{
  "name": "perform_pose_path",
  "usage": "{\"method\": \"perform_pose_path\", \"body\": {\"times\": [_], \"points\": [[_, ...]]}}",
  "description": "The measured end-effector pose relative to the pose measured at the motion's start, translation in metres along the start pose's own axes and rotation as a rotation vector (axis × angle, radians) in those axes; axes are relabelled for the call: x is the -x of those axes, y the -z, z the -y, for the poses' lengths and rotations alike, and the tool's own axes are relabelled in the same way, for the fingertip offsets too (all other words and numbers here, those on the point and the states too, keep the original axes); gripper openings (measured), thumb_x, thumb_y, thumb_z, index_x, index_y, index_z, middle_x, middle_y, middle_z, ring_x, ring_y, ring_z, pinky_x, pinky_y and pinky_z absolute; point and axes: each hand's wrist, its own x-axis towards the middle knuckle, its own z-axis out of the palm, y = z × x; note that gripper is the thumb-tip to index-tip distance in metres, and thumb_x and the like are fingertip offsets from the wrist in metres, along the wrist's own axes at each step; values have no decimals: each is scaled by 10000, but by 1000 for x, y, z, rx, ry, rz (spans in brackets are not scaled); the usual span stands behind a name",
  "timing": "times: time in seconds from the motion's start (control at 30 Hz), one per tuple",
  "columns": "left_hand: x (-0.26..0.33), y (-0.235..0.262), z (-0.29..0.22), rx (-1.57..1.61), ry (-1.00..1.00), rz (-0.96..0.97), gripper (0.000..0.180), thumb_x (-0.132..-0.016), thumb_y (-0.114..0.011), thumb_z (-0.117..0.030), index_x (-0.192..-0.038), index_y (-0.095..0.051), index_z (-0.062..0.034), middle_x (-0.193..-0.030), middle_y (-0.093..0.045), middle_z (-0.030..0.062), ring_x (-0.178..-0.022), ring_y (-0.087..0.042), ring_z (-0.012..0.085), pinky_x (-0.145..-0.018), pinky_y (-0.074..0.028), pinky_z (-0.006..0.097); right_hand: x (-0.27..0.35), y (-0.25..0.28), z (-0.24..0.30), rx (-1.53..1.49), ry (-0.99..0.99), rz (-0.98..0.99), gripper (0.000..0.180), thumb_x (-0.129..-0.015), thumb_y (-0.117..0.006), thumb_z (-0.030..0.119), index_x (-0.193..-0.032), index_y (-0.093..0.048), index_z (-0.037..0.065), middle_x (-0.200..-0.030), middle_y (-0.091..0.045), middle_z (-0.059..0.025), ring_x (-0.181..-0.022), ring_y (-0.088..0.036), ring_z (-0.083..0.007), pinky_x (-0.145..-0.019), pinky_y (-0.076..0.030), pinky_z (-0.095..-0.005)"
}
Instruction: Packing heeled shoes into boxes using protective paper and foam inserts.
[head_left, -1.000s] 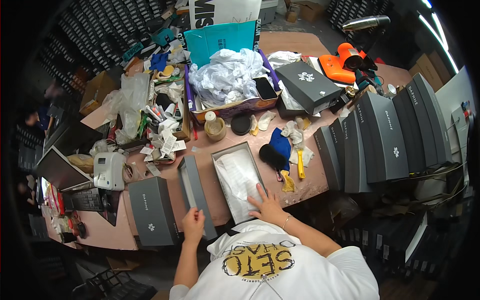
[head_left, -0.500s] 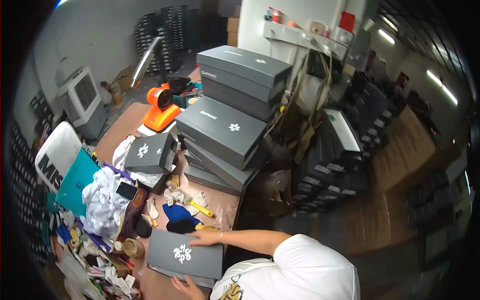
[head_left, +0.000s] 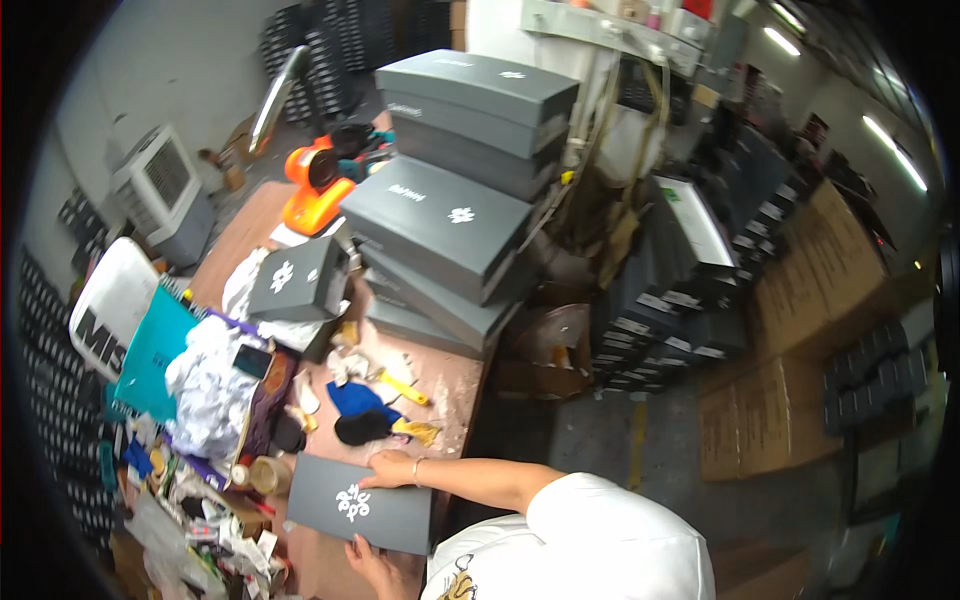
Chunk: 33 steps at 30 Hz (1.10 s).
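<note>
A dark grey lidded shoebox with a white emblem lies at the near edge of the table, its lid down. My right hand grips its upper long edge, fingers over the side and the thumb on the lid. At the opposite long edge, my left hand holds the box with its fingertips. Part of that hand is cut off by the lower border of the view. Just above the box lie a blue cloth, a black round pad and a yellow-handled tool.
Stacked grey shoeboxes rise at the table's far right side. A smaller grey box sits left of them, near an orange device. Crumpled white paper and clutter fill the left side. Cartons stand on the floor at right.
The lid now sits down along the side by my left hand, where a gap showed before. My right hand has shifted to the box's edge. The whole view has tilted slightly.
</note>
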Motion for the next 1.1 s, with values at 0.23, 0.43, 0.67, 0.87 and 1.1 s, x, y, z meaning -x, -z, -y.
{"method": "perform_pose_path", "body": {"times": [0.23, 0.43, 0.67, 0.87, 1.1], "points": [[-1, 15, 7, 29, 42, -64, 274, -965, -504, -147, -1192, -481, 4, -1111, -576, 86, -982, -565, 174, -840, -463, 300, 5, 11, 7, -107, 113, -13, 657, -743, -650, 581, -1025, -673, -13, -974, -657, -239, -913, -644, -353, -812, -497, -415], [2, 12, 28, 58, 322, -67, 574, -945, -474, -469, -1332, -409, -50, -1340, -450, 128, -1183, -472, 276, -985, -391, 423, -12, -39, -39, -338, 149, 17, 660, -752, -652, 567, -1180, -624, 66, -1114, -610, -235, -1037, -598, -347, -870, -470, -397], [81, -129, -111, 272, 184, 120, 759, -870, -519, -580, -1375, -356, -38, -1355, -444, 120, -1240, -436, 290, -1039, -371, 435, 91, 138, 40, -375, 487, -35, 870, -798, -674, 441, -1464, -243, 85, -1444, -246, -304, -1379, -210, -398, -1117, -206, -430], [50, -279, -186, 134, -199, 839, 762, -895, -548, -279, -1486, -87, -138, -1470, -266, 97, -1335, -311, 266, -1073, -289, 444, 157, 401, 60, -403, 436, -455, 562, -839, -666, 317, -1272, -519, -9, -1092, -656, -142, -986, -615, -174, -868, -486, -309], [50, -405, -146, -131, -24, 962, 815, -918, -532, -453, -1497, 4, -252, -1545, -11, 155, -1411, -95, 330, -1078, -196, 546, 225, 422, -15, -219, 474, -1170, 187, -856, -635, 150, -758, -589, -2, -695, -605, -62, -593, -582, -147, -559, -463, -271]]}}
